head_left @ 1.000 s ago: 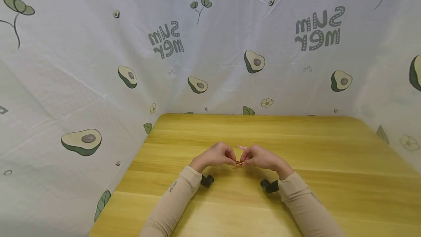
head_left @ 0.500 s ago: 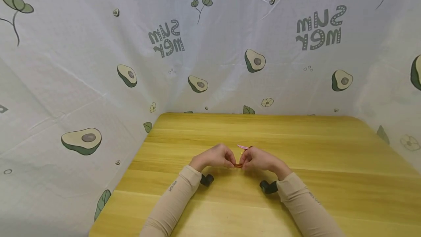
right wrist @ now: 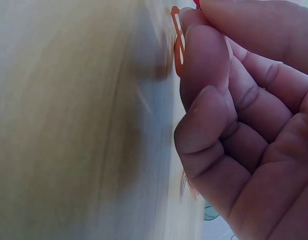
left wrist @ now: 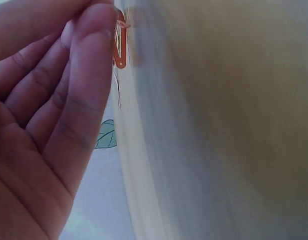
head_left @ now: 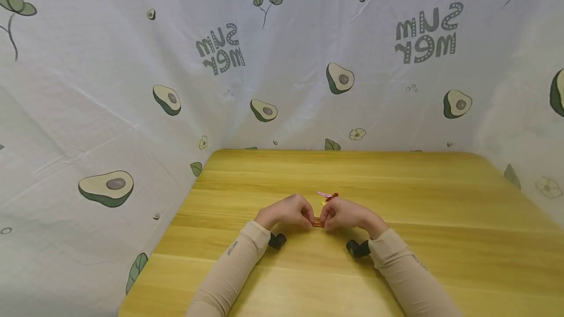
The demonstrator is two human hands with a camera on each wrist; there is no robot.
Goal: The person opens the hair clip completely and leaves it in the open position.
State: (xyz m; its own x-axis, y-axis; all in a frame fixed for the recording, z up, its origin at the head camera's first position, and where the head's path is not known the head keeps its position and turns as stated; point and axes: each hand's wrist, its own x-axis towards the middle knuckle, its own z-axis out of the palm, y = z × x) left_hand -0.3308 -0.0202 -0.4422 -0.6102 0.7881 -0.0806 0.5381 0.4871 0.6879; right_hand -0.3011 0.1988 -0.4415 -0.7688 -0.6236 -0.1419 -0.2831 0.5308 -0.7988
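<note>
Both hands meet over the table, fingertips drawn together around a slim orange hair clip (head_left: 317,222). My left hand (head_left: 288,210) pinches its left end; in the left wrist view the clip (left wrist: 121,42) shows as a narrow loop with a thin strand by it. From the other side, my right hand (head_left: 348,213) pinches it, and the clip (right wrist: 178,42) pokes out past the fingertips in the right wrist view. Fingers hide much of it. Just beyond the hands lie a small pink slim piece (head_left: 324,194), a red piece (head_left: 333,195) and a yellow bit (head_left: 323,203).
The yellow wooden table (head_left: 264,175) spreads out around the hands. A pale curtain (head_left: 282,62) printed with avocados hangs behind it and at both sides. Dark wrist-worn devices (head_left: 277,241) sit under each wrist.
The hands have come slightly nearer the body, the clip held between them. More of the red piece behind the right hand shows now. The head view has shifted a little.
</note>
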